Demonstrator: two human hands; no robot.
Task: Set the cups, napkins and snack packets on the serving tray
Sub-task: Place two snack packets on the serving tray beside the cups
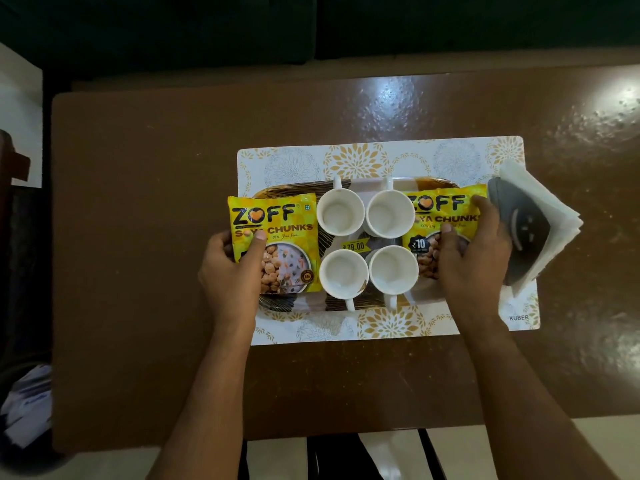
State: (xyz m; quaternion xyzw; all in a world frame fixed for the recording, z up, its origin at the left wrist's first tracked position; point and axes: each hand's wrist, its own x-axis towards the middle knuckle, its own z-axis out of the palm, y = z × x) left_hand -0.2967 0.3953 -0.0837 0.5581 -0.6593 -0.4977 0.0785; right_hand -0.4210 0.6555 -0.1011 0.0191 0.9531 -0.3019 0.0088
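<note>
A patterned serving tray [304,303] lies on a white and gold placemat [381,157]. Several white cups [367,252] stand upright in a square at its middle. One yellow snack packet [277,233] rests over the tray's left end, with my left hand [230,271] gripping its lower left corner, thumb on top. A second yellow packet [440,209] lies on the right end under my right hand [474,258], fingers spread and pressing on it. White napkins [540,202] in a dark grey holder [523,233] stand just right of the tray, beside my right hand.
The placemat sits on a glossy brown table [156,237], whose near edge is close below my forearms. A dark sofa [311,26] runs behind the table. Papers [24,403] lie on the floor at the far left.
</note>
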